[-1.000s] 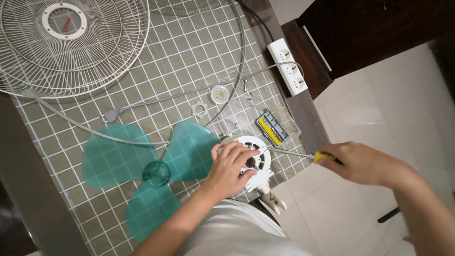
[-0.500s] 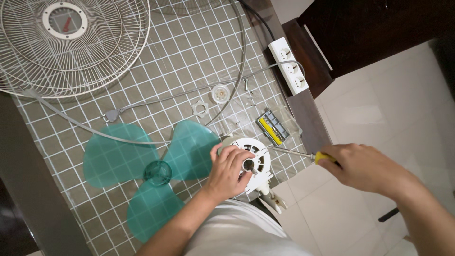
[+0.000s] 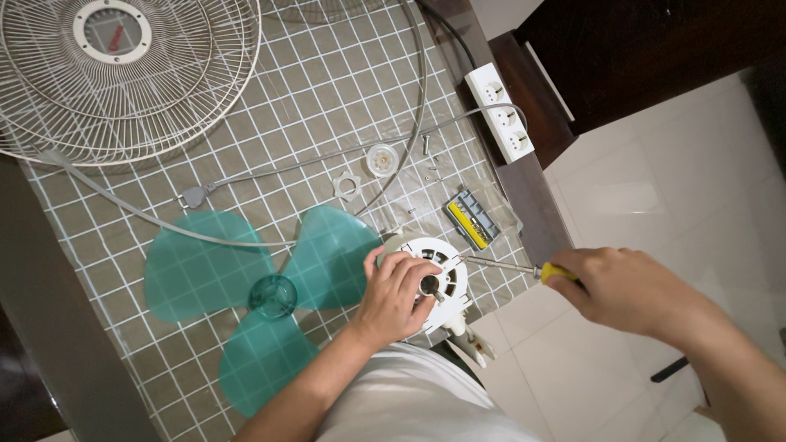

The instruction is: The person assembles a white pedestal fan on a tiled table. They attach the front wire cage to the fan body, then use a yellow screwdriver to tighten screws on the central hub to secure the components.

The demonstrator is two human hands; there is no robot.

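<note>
My left hand (image 3: 393,296) rests on and grips the white round fan motor housing (image 3: 446,270) at the near edge of the tiled table (image 3: 327,90). My right hand (image 3: 626,288) holds a yellow-handled screwdriver (image 3: 524,268), whose metal shaft points left with its tip at the housing's right rim. A translucent green three-blade fan propeller (image 3: 262,299) lies flat just left of my left hand.
A white wire fan grille (image 3: 123,74) lies at the far left, with a grey power cord (image 3: 270,173) running across the table. A white plastic nut (image 3: 346,187), a round white cap (image 3: 381,160), loose screws (image 3: 427,160), a bit case (image 3: 472,219) and a white power strip (image 3: 499,113) sit beyond the housing.
My left hand has slid slightly left off the housing's centre, uncovering its hub. The right hand and screwdriver have barely shifted.
</note>
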